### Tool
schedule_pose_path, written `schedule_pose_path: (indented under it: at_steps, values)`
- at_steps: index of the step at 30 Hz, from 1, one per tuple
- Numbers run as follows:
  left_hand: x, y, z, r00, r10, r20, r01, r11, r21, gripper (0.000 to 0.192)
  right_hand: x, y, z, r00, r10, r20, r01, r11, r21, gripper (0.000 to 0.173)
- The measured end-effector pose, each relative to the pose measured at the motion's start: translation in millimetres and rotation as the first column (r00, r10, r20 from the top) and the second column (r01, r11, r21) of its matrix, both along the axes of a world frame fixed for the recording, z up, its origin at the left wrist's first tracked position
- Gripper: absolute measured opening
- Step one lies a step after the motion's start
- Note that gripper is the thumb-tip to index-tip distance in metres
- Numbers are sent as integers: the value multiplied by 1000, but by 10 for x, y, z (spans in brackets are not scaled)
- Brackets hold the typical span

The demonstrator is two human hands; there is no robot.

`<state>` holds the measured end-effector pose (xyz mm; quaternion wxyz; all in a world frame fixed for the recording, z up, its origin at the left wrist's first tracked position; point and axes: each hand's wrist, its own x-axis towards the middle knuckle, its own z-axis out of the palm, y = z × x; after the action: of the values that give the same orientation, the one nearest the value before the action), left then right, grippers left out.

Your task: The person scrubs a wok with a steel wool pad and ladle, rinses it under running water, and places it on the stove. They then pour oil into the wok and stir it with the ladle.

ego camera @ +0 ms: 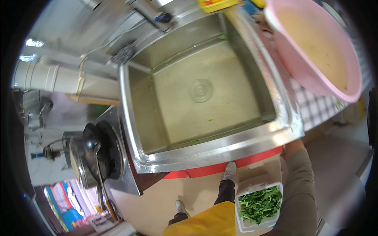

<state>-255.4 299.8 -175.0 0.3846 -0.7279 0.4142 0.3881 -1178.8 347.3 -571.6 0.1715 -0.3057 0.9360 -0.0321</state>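
Note:
My left hand is out of view. Most of my right hand (293, 147) is hidden beneath the front right corner of the steel sink (218, 152); only the wrist end shows, below a brown-grey sleeve (299, 183). Before me, the sink holds cloudy greenish water (183, 118), through which the round drain (200, 90) shows. A few scraps of leaf lie in the water and along the walls. By my right leg, cut leafy greens (260, 203) lie in a white plastic bin (241, 221) on the floor, beside my right arm.
Right of the sink, a pink basin (301, 63) of cloudy water stands on a checked cloth (314, 110). At the left are a wok (99, 156) with a ladle (100, 174), and a steel pot (78, 165). A steel scourer (123, 54) sits by the sink's back left corner.

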Motion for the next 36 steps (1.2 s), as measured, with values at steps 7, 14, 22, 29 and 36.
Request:
schedule_pose_path:
  at_steps: [7,14,22,29,36]
  values:
    - [522,804,510,961,-244,-133,259,960,107,34,187,358,-57,898,-252,362,359,894,-269,25]
    - [979,1226,129,722,-612,-321,651,759,17,25,783,772,409,507,-353,787,793,548,-265,17]
    - [1771,1671,-327,973,-23,-229,20,1000,-15,38,1596,626,1138,614,-323,720,638,741,-212,14]
    - [2431,1703,-695,956,-79,-284,59,995,-76,43,2932,411,1750,808,-393,439,403,912,75,41]
    - [2799,1740,-541,616,741,-268,-764,645,28,23,4390,41,1654,892,141,429,-155,988,-2,39]
